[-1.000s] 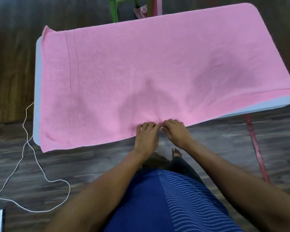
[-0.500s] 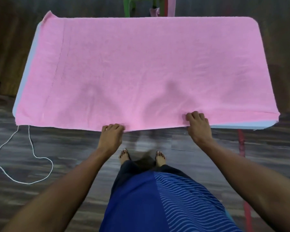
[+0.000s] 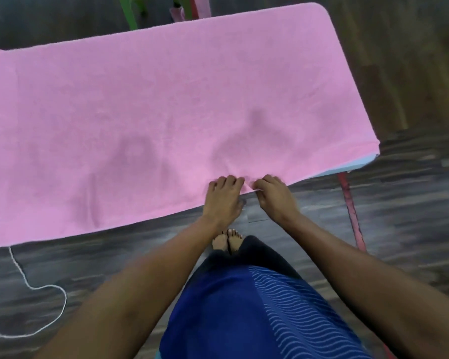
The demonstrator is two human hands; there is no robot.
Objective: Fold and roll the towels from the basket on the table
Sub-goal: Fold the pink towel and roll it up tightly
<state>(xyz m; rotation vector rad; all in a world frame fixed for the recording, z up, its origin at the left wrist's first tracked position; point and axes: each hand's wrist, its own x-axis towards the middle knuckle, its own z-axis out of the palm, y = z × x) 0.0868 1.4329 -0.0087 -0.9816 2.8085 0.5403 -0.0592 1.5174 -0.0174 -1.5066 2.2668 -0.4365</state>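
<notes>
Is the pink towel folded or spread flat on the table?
Spread out. The pink towel covers the table, no fold visible; left hand and right hand grip its near edge.

The person wears a deep blue top (image 3: 218,320), plain on its left half and covered with thin pale wavy lines (image 3: 296,320) on its right half. Dark trousers (image 3: 259,255) reach bare feet (image 3: 228,240). The left hand (image 3: 222,200) and right hand (image 3: 276,199) are bare, as are both forearms.
</notes>
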